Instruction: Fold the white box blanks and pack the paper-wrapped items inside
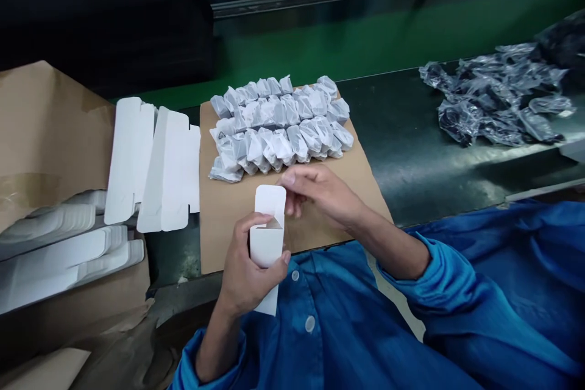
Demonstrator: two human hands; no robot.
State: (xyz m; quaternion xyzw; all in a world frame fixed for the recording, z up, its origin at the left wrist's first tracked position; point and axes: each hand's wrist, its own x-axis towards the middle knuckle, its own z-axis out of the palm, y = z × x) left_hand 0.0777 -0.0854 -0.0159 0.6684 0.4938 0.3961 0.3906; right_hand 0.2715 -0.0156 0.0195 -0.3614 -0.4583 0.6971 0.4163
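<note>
A narrow white cardboard box (266,247) stands upright in my left hand (249,271), whose thumb and fingers wrap round its sides. Its top end is open, with a tall flap (269,198) sticking up at the far side. Close by the upper right corner of that flap is my right hand (320,192), its fingers curled and the thumb near the index finger. Whether these fingertips touch the flap or pinch something small is hard to make out. Beyond both hands, several small items in whitish plastic bags (278,125) lie in rows on a brown cardboard sheet (228,219).
Flat white box blanks (164,170) lie left of the sheet. A brown carton (50,128) at far left holds more white blanks (68,256). Clear-bagged dark items (498,97) are heaped at right on the dark green bench (402,134). A black-covered block (105,24) stands behind.
</note>
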